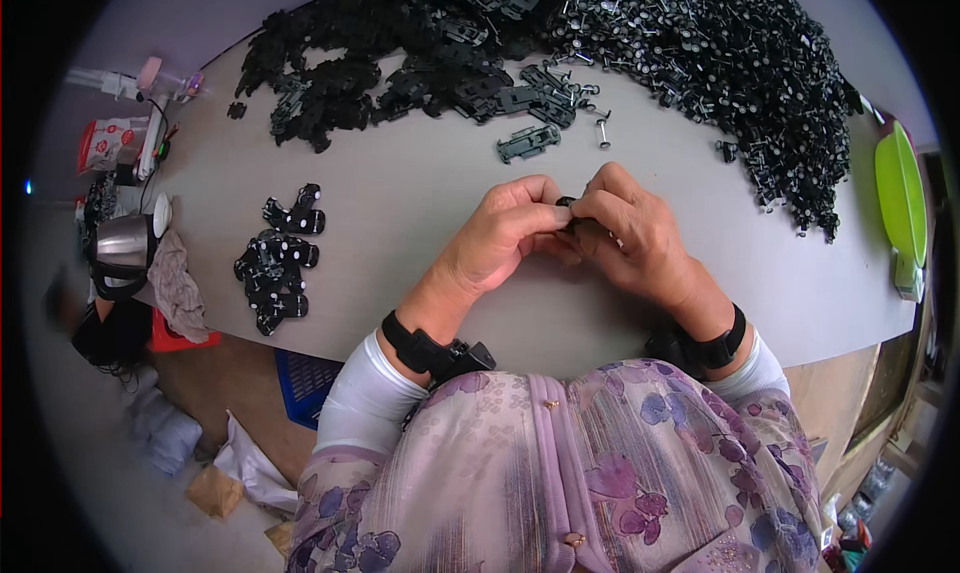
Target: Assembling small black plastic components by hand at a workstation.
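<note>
Above the middle of the table, my left hand (502, 225) and my right hand (640, 231) meet, fingertips pinching a small black plastic part (566, 203). Fingers cover most of that part, so its exact shape is hidden. Just beyond the hands lies a single dark toy car chassis (528, 144). To its right is a loose wheel axle (603, 131) with a small wheel at each end. A small group of black chassis fitted with wheels (275, 268) rests on the left of the table.
Flat black chassis (330, 93) form a heap at the far left, and wheel axles (740, 63) are piled at the far right. A green basin (900, 193) stands at the right edge. A steel kettle (124, 243) and a cloth (177, 285) are at the left edge.
</note>
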The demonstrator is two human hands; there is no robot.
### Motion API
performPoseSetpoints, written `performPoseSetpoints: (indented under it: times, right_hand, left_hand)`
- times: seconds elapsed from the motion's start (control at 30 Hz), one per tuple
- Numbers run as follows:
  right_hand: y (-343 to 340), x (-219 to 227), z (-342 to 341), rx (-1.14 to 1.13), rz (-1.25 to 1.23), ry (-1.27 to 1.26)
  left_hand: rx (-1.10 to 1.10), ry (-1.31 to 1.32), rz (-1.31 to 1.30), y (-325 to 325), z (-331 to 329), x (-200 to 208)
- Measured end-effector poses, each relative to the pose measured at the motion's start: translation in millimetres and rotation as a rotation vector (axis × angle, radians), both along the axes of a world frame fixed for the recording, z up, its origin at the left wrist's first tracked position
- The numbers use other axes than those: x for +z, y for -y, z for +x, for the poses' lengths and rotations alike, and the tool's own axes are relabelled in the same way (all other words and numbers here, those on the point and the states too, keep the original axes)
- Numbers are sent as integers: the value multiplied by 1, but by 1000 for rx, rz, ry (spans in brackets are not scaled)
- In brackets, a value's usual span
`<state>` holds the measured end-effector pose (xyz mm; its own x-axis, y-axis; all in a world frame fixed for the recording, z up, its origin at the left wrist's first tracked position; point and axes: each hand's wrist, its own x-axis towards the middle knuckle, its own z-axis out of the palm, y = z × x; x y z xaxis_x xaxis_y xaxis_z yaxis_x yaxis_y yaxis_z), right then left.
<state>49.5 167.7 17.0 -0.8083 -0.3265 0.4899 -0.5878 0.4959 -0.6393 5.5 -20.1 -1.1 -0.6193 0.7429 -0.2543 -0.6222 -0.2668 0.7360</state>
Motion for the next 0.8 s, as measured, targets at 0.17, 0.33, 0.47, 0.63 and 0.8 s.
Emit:
performPoseSetpoints:
  times: [0.17, 0.33, 0.47, 0.63, 0.8]
  right_hand:
    - [11, -3, -2, 212, -284, 384]
    - [-21, -13, -39, -257, -2, 157]
    - [-30, -26, -58, -235, 163, -11]
    - [-25, -22, -57, -153, 187, 75]
    - [-32, -19, -48, -194, 202, 148]
  left_hand:
    - [202, -165, -303, 12, 13, 6]
    - [419, -270, -445, 69, 15, 11]
    - [530, -383, -750, 124, 18, 24]
    - [581, -1330, -1554, 140, 13, 46]
    - [408, -1304, -1134, 42, -17, 42]
